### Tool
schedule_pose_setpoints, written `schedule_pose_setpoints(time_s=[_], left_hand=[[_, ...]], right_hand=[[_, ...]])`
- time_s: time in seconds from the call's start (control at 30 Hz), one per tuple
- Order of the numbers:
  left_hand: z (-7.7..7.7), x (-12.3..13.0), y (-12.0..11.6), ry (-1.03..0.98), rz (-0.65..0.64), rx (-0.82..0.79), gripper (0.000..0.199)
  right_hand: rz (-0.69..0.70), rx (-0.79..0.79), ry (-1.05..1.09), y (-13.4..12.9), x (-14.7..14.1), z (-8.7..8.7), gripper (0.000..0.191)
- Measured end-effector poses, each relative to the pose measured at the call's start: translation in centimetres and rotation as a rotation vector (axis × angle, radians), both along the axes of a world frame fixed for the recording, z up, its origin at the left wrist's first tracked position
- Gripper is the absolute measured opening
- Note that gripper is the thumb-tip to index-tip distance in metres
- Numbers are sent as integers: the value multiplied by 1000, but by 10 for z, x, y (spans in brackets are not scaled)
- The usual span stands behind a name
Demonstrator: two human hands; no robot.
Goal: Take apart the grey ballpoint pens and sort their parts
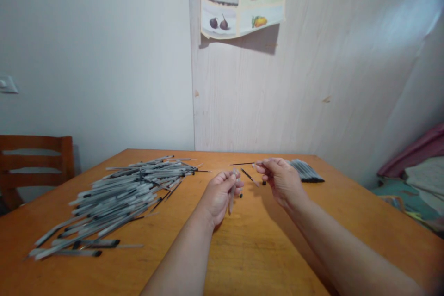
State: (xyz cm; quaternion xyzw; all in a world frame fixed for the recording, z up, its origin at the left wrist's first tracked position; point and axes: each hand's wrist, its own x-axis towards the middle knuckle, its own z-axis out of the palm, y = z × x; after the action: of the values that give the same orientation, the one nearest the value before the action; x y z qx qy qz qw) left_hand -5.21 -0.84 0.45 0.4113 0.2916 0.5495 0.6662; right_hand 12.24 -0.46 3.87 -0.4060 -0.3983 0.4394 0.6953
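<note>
Plainly, the held tube (231,204) looks slim, greyish-white.

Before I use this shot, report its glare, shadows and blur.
Head view throughout: pale glare on the wall, upper right; shadows below the fruit paintings and on the table, beside the right forearm; left hand and right hand slightly soft.

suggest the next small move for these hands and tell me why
Probably bring the right hand in toward the pale tube. The left hand already grips that tube, while the right hand is raised nearby but apart from it. Whether the right hand holds anything is too small to tell.
</note>
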Motion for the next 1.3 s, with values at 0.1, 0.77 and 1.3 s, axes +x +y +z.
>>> schedule_pose_setpoints(time_s=[0.1, 0.77, 1.3], left_hand=[[-4, 0, 2, 159, 10, 41, 20], [-8, 0, 1, 521, -18, 135, 28], [-9, 2, -1, 544, -60, 111, 24]], right_hand=[[-89, 43, 45, 3, 21, 14, 18], [-120, 113, -148, 10, 36, 12, 28], [-70, 114, -316, 3, 25, 9, 25]])
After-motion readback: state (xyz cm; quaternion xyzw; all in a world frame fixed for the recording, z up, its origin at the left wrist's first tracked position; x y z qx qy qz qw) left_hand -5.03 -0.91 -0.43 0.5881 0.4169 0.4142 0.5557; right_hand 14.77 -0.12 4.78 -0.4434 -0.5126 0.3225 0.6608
